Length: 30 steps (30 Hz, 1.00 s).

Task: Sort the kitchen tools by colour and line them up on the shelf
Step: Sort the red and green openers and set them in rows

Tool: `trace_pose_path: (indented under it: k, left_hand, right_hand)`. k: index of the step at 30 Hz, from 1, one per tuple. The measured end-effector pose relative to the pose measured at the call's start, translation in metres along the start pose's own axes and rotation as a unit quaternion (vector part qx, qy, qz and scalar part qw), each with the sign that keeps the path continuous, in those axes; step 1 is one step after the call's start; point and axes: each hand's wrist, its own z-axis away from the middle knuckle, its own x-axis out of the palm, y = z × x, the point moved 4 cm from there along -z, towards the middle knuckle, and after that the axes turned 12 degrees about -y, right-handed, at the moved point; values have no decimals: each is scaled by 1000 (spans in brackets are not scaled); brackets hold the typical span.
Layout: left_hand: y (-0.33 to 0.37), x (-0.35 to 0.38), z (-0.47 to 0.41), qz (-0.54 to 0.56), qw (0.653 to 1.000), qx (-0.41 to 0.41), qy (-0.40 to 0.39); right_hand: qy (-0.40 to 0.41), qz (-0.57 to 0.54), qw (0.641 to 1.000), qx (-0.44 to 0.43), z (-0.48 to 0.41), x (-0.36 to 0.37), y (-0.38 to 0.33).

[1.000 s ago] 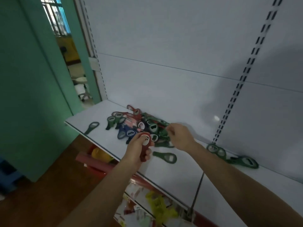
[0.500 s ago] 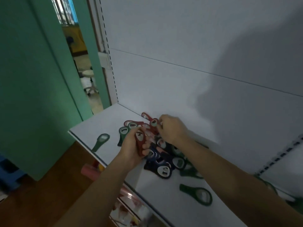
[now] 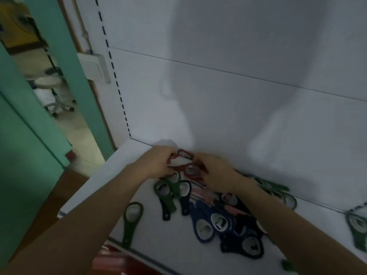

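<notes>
A heap of bottle openers in red, green, blue and pink lies on the white shelf (image 3: 95,195). My left hand (image 3: 156,161) grips a red opener (image 3: 173,157) at the back of the shelf near the wall. My right hand (image 3: 216,173) holds another red opener (image 3: 191,169) just right of it. A third red opener (image 3: 184,153) lies behind them against the wall. Green openers (image 3: 168,190) and blue openers (image 3: 204,223) lie below my hands. A lone green opener (image 3: 132,221) sits near the front edge.
More green openers lie along the back wall at right (image 3: 278,192) and at the far right edge (image 3: 359,229). The white back panel (image 3: 218,106) rises behind the shelf. A teal wall (image 3: 23,155) and doorway stand at left. Packets show on the level below (image 3: 111,261).
The view has swung down and closer. Both hands moved from the middle of the heap to the back left of the shelf, carrying red openers toward the wall.
</notes>
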Motion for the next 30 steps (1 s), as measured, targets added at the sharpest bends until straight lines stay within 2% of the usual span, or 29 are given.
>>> trace_pose_path:
  k: [2,5,10,12,14,18,20,21,23,25,26,27,29,30]
  left_hand:
    - [-13,-3,0,-4,1000,2,-8]
    - [-29,-3,4,-81,994,5,-69]
    - [-35,-7,-1,-66,991,-2,-116]
    - [-41,-7,-3,-21,993,-6,-117]
    - [-46,-10,1,73,992,2,-101]
    - [-42,-22,12,211,976,41,-28]
    - [-35,-21,16,310,948,72,-5]
    - [-30,-19,19,384,920,78,7]
    - [-20,-7,22,558,827,66,34]
    - [-7,6,23,678,730,65,51]
    - [-3,12,21,694,714,75,58]
    - [1,17,21,688,718,85,65]
    - [3,21,24,632,763,92,96]
    - [0,23,23,608,781,87,113]
  right_hand:
    - [-14,18,999,30,-1,7,-1]
    - [-40,47,997,39,1,13,-4]
    - [38,58,996,48,0,0,-5]
    - [116,59,991,18,2,-7,-6]
    - [173,1,985,-13,5,-13,-13]
    - [163,-118,978,-50,-4,-14,-34]
    - [166,-141,974,-58,-8,-12,-41]
    - [178,-148,971,-59,-10,-11,-44]
    - [209,-167,962,-46,-13,-9,-48]
    - [221,-236,946,-28,-17,-2,-53]
    - [224,-289,931,-16,-19,3,-54]
    - [229,-346,910,0,-20,8,-54]
    - [242,-425,872,32,-21,16,-54]
    - [247,-417,873,45,-20,17,-54]
